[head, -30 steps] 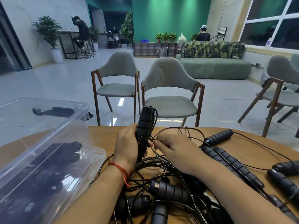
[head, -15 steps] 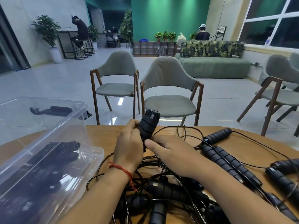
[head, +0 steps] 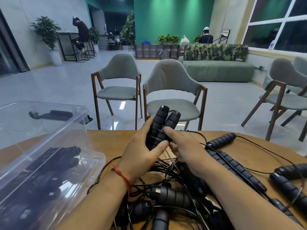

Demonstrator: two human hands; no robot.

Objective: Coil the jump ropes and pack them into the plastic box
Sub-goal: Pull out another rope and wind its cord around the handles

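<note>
Gripping two black jump rope handles [head: 163,120] side by side, tilted up at the frame's centre, the left hand [head: 141,151] has its fingers and thumb wrapped round them. The right hand [head: 187,150] lays a forefinger on the right handle; whether its other fingers pinch anything cannot be told. At left on the wooden table [head: 108,140], the plastic box [head: 54,130] holds black ropes, and a tangle of ropes [head: 174,196] lies at lower centre.
</note>
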